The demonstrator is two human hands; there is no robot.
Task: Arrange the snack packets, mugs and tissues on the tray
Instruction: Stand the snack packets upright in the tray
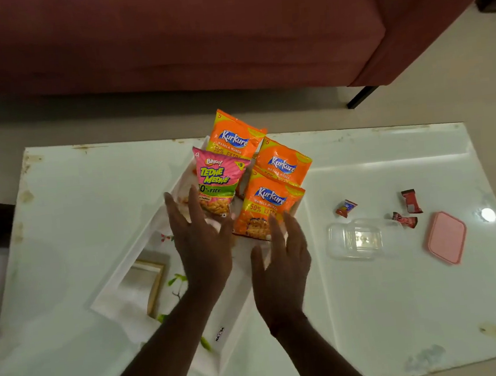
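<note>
A white tray [120,286] with a leaf print lies slantwise on the table. At its far end stand three orange Kurkure packets [282,164] and one pink Bingo packet [220,180], leaning together. A stack of tissues [142,281] lies in the tray's near left part. My left hand [200,244] hovers open just in front of the pink packet. My right hand [281,263] is open too, its fingertips close to the nearest orange packet [265,209]. Neither hand holds anything. No mug is in view.
The white glass table [404,309] carries a clear plastic box [356,239], a pink lid [447,237] and three small red sweet wrappers [345,207] on its right side. A maroon sofa [195,35] stands beyond the table.
</note>
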